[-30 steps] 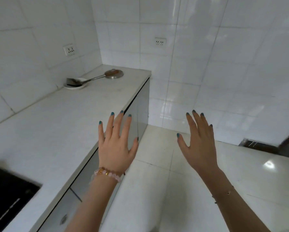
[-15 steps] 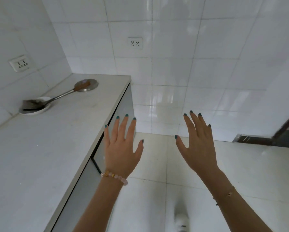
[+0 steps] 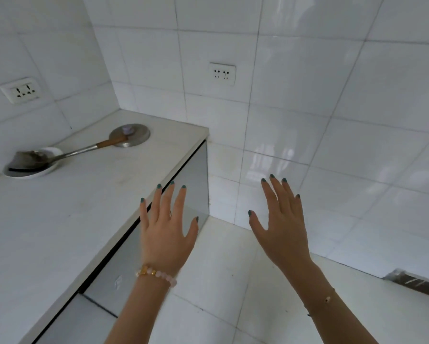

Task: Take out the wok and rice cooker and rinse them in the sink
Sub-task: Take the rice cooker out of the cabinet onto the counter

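Neither a wok nor a rice cooker is in view. My left hand [image 3: 167, 229] is held out with fingers spread, hovering over the counter's front edge and the grey cabinet doors [image 3: 193, 175] below it. My right hand [image 3: 281, 224] is also spread flat in the air, above the white floor near the tiled wall. Both hands hold nothing and touch nothing.
On the white counter [image 3: 59, 219], at the far end, a metal spatula [image 3: 59, 156] rests in a small white dish [image 3: 32, 170], its wooden handle lying on a round metal lid [image 3: 131, 134]. Two wall sockets [image 3: 222, 73] sit on the tiles. A door threshold [image 3: 417, 284] is at lower right.
The view has moved along the counter toward its far end; the dark hob has left the frame. Both hands stay spread and raised in front of me.
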A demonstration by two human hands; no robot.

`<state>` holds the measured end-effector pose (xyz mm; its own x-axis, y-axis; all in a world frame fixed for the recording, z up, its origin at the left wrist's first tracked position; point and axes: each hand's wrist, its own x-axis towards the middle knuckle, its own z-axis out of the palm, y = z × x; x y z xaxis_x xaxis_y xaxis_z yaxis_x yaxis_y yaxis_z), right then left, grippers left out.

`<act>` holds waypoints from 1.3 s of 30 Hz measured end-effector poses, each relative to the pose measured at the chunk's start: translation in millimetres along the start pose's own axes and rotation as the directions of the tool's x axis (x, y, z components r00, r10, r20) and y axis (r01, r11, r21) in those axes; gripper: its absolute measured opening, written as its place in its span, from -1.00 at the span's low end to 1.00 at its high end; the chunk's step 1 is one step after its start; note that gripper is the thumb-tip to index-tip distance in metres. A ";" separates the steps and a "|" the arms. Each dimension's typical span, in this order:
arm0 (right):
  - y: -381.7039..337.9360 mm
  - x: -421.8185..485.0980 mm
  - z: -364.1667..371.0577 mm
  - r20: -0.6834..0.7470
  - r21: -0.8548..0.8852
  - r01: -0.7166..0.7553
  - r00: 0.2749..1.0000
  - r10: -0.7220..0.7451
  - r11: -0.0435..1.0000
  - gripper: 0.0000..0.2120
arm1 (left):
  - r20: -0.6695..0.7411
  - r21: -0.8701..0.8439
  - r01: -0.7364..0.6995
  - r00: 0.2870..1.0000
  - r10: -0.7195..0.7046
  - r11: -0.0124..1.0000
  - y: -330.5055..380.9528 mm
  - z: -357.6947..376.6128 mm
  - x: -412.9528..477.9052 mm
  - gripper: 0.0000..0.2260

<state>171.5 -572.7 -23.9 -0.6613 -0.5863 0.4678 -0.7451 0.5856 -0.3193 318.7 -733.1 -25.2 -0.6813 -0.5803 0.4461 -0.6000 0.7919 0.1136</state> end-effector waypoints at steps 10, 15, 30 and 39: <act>15.4 99.7 88.1 0.163 0.132 0.183 0.965 -0.204 0.974 -0.41 | 0.009 0.125 0.229 0.973 -0.232 0.965 -16.6 46.9 53.8 -0.43; 6.2 139.4 133.9 0.226 0.178 0.270 0.925 -0.306 0.946 -0.41 | 0.023 0.173 0.295 0.952 -0.304 0.940 -33.4 68.5 79.0 -0.44; -15.8 263.5 289.3 0.912 0.402 -0.894 0.411 0.008 0.199 -0.77 | 0.001 0.243 0.442 0.890 -0.456 0.863 -66.3 125.4 179.7 -0.46; -36.2 279.2 371.5 0.981 -0.097 -0.986 -0.072 -0.180 -0.136 -0.54 | -0.081 0.344 0.611 0.775 -0.626 0.713 -47.8 127.6 175.1 -0.44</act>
<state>-18.4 -965.6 -187.9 0.0963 -0.6125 -0.7846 0.7619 0.5526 -0.3379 174.6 -896.9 -65.8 -0.1186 -0.9306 0.3463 -0.9884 0.1440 0.0484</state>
